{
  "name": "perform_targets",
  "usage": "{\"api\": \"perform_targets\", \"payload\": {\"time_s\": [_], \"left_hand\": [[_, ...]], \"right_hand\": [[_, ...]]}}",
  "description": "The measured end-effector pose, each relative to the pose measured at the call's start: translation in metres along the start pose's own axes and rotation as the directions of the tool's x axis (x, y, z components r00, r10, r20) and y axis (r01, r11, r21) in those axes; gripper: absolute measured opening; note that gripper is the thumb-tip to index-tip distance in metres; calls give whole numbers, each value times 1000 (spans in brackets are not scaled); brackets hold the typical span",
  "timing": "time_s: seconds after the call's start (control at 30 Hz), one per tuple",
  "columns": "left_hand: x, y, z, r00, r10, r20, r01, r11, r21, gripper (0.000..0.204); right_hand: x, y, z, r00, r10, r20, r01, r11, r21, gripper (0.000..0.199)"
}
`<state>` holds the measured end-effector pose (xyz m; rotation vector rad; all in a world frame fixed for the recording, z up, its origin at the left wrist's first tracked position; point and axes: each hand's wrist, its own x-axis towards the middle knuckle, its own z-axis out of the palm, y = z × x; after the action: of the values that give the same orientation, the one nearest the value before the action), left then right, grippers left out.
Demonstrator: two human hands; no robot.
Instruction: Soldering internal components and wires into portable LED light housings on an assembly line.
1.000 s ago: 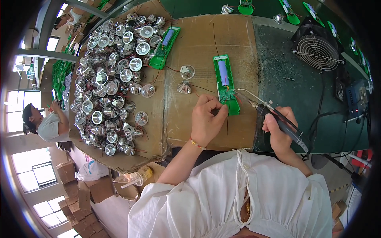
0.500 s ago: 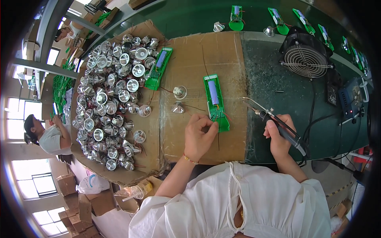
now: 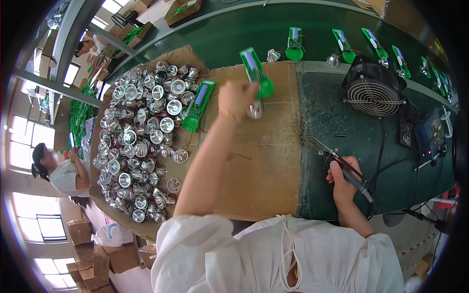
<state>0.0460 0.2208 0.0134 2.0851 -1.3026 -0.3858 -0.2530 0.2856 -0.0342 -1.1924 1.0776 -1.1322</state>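
Green board — 1 — gripped in left hand fingers; right hand fingers clasp 1 soldering iron.

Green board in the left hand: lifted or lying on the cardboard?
Lifted. The left hand holds the green board tilted above the cardboard sheet, a silver reflector hanging below it.

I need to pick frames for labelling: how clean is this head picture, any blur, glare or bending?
Head view: strong fisheye bending, black corners; windows blown out at left; the raised left hand and its green board slightly motion-blurred; reflector pile glints; right hand with soldering iron sharp.
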Motion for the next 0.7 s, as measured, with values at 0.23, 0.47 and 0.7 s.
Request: {"api": "perform_targets", "payload": {"time_s": [0.23,0.47,0.7], "left_hand": [[-19,-34,-27,825,558,88,-563,803,194,29],[-83,-79,-104,713,323,623,-696,442,567,18],[-39,-69,-113,994,87,72,-113,724,681,38]], "right_hand": [[2,6,-4,1000,19,16,-19,999,31,18],[2,3,-3,996,53,65,-56,998,33,17],[1,8,2,998,31,54,-32,999,16,16]]}}
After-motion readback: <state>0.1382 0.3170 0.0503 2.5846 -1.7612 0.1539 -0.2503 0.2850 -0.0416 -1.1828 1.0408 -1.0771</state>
